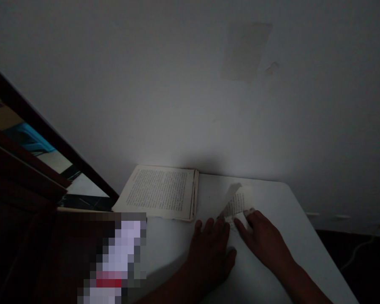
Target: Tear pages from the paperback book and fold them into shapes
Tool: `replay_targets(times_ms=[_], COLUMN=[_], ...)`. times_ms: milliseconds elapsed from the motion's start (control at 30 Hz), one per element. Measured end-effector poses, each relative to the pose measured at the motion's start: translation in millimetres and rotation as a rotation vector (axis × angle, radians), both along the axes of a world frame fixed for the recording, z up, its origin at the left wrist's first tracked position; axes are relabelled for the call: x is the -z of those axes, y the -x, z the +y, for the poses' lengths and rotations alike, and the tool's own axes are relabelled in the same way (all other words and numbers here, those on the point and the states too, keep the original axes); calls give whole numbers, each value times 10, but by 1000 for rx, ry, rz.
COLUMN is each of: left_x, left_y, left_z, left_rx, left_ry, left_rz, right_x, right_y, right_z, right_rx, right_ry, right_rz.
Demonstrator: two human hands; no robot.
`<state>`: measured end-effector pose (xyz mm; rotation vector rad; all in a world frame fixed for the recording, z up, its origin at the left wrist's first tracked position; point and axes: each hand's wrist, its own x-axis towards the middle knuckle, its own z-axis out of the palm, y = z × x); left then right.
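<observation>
A small folded piece of printed paper rests on the white tabletop, one corner pointing toward the wall. My right hand grips its near right edge, thumb on one side and curled fingers on the other. My left hand lies palm down beside it with the fingers apart, fingertips at the paper's near left edge. Part of the paper's lower side is hidden by my fingers. Left of it, a stack of loose printed pages lies flat, apart from both hands.
The white table stands against a grey wall. At the left are a dark wooden frame and a pixelated patch over the table's corner. A blue plastic object shows beyond the frame. A pale cable hangs at the right.
</observation>
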<state>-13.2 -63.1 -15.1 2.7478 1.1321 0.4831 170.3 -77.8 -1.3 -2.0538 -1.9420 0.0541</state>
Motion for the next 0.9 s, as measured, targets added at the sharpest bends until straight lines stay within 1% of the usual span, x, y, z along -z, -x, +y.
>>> replay_targets(times_ms=[233, 467, 667, 767, 900], left_x=[5, -14, -24, -15, -13], left_y=[4, -7, 2, -1, -7], left_z=[-14, -25, -14, -12, -13], left_rx=[-14, -20, -28, -26, -23], left_ry=[49, 58, 30, 15, 22], left_rz=[-19, -14, -22, -22, -25], right_x=[1, 30, 32, 52, 85], right_y=[30, 15, -94, -168, -253], right_z=[-3, -25, -102, -164, -253], right_rx=[27, 7, -13, -7, -9], right_ry=[-13, -25, -13, -5, -39], right_rz=[-36, -57, -72, -48, -2])
